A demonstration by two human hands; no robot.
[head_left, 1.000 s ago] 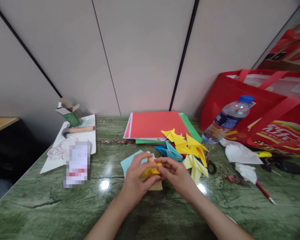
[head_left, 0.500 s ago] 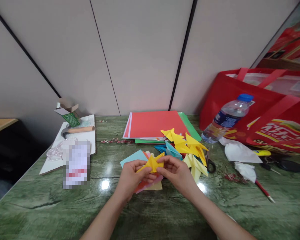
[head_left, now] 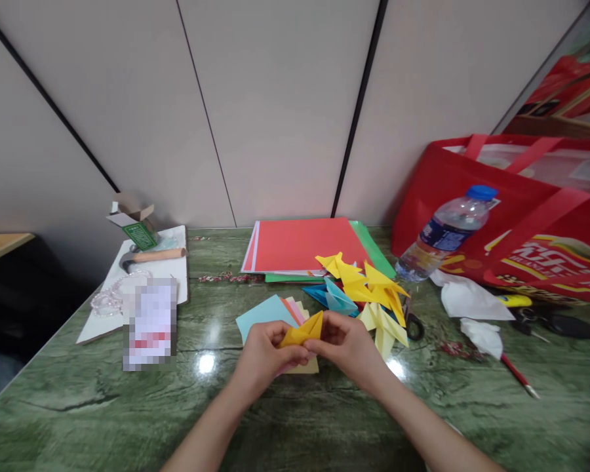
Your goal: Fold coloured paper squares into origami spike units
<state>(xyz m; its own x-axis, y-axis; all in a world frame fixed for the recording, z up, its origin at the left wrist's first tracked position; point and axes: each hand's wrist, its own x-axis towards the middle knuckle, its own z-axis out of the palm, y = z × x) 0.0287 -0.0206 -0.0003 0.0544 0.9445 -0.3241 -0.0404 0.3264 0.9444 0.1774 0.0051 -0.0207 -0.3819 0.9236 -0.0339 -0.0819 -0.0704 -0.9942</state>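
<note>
Between my two hands is a folded yellow origami paper [head_left: 302, 331], boat-like in outline with a point rising at its right. My left hand [head_left: 264, 351] pinches its left end, thumb along the lower edge. On the other end, the fingers and thumb of my right hand [head_left: 343, 341] are closed. Below and behind lies a fan of coloured paper squares [head_left: 270, 311], light blue on top, partly hidden by my hands. Just beyond my right hand are several folded paper pieces: yellow ones [head_left: 356, 282], a pale yellow one [head_left: 383, 324] and a blue one [head_left: 338, 298].
Red sheets [head_left: 309, 242] lie stacked near the wall. Scissors [head_left: 415, 324] poke out beside the folded pieces. A water bottle [head_left: 442, 233] leans against a red bag [head_left: 516, 216] at right. Leftward, a white board [head_left: 164, 265] carries a hammer-like tool [head_left: 155, 255], beads and a small box [head_left: 140, 229].
The yellow paper has turned in my hands, from a spread, multi-pointed shape to a narrower one. Both hands have dropped slightly and keep their hold.
</note>
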